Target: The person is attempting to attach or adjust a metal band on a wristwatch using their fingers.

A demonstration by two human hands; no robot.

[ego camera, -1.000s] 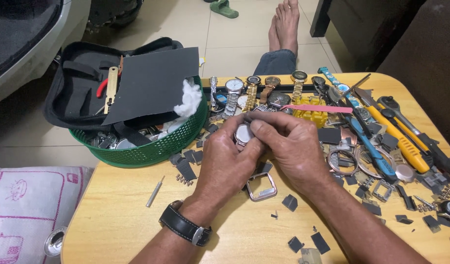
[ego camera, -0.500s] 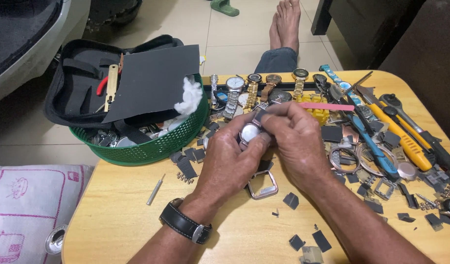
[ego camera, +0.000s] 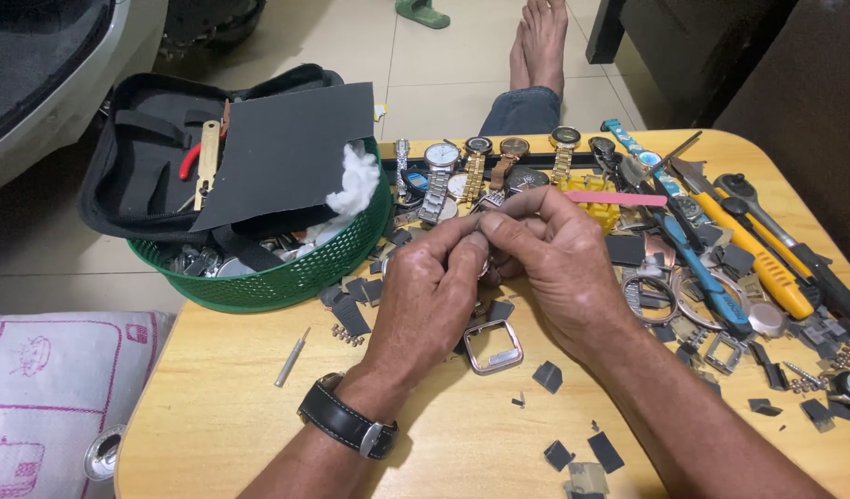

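1. One wooden table [ego camera: 222, 407]; a green mesh basket [ego camera: 286, 273] at its far left corner carries a black zip case [ego camera: 139, 176] and white cotton [ego camera: 356, 180].
2. Left hand [ego camera: 430, 296] and right hand [ego camera: 559, 268] meet mid-table, fingertips pinching a small watch part [ego camera: 485, 263], mostly hidden between them.
3. A square metal bezel [ego camera: 494, 346] lies just beneath.

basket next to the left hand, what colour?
Green: the mesh plastic basket sits just beyond the left hand. Head view, the only one, shows it clearly.
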